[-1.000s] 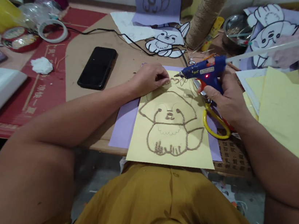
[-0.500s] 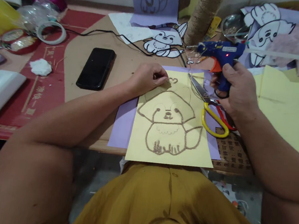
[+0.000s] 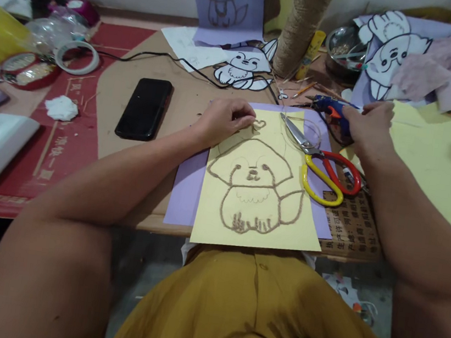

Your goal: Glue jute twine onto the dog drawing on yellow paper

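My left hand [image 3: 232,120] rests at the top of a yellow sheet [image 3: 257,240], thumb and fingers pinched at a small brown twine curl [image 3: 260,123]. On that sheet is a fox-like animal outline [image 3: 250,208] laid in brown twine, with thin pencil lines around it. My right hand [image 3: 370,127] is closed around the rear of a blue glue gun [image 3: 337,110], low at the tabletop; its fingers are partly hidden. Scissors [image 3: 314,158] with one yellow and one red handle lie between the sheet and my right hand.
A black phone [image 3: 144,108] lies left of my forearm, near a tape roll [image 3: 77,58] and crumpled tissue [image 3: 61,107]. Behind are a black cord [image 3: 169,57], a paper animal cutout [image 3: 242,69], a twine-wrapped post [image 3: 304,30] and a metal bowl [image 3: 343,51]. Yellow paper [image 3: 438,164] lies right.
My right hand has lowered the glue gun from above the scissors to the tabletop, behind and right of them. My left hand stays at the twine curl.
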`<state>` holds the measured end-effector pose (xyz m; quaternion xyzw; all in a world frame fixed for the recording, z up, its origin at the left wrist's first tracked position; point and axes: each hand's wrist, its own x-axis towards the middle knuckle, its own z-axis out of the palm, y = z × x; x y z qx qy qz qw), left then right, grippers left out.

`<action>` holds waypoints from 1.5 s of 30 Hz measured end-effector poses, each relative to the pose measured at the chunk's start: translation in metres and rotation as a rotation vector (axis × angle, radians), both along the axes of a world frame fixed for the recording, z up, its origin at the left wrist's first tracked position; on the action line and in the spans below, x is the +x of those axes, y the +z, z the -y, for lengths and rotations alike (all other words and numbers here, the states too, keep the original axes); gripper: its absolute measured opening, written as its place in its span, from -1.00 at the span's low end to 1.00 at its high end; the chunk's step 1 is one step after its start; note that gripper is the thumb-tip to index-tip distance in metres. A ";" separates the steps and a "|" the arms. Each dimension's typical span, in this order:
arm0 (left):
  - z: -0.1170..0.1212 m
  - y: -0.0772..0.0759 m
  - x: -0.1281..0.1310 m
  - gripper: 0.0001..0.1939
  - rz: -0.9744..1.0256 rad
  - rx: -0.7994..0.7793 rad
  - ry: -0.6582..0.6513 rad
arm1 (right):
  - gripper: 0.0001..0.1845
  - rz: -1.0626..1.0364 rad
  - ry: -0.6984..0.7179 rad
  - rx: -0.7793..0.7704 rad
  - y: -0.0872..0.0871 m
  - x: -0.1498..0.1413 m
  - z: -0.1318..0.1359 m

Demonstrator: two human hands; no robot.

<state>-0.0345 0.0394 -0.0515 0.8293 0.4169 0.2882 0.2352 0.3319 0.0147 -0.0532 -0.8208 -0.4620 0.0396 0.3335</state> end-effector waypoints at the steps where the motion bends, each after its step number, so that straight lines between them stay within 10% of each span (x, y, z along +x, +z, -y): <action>1: -0.001 -0.001 -0.003 -0.89 0.005 0.018 -0.005 | -0.50 0.005 -0.052 0.009 0.006 -0.008 0.007; 4: -0.003 -0.006 -0.010 -0.91 0.002 0.103 -0.054 | -0.67 -0.045 0.375 0.216 0.026 -0.044 0.034; 10: 0.000 -0.007 -0.011 -0.86 -0.042 0.181 -0.125 | -0.93 0.022 0.901 0.035 0.050 -0.119 0.058; 22: -0.003 -0.011 -0.012 -0.78 -0.055 0.223 -0.185 | -0.94 0.192 0.878 -0.119 0.018 -0.153 0.028; 45: 0.001 -0.013 -0.014 -0.72 -0.131 0.299 -0.247 | -0.91 0.170 0.892 -0.106 0.019 -0.148 0.032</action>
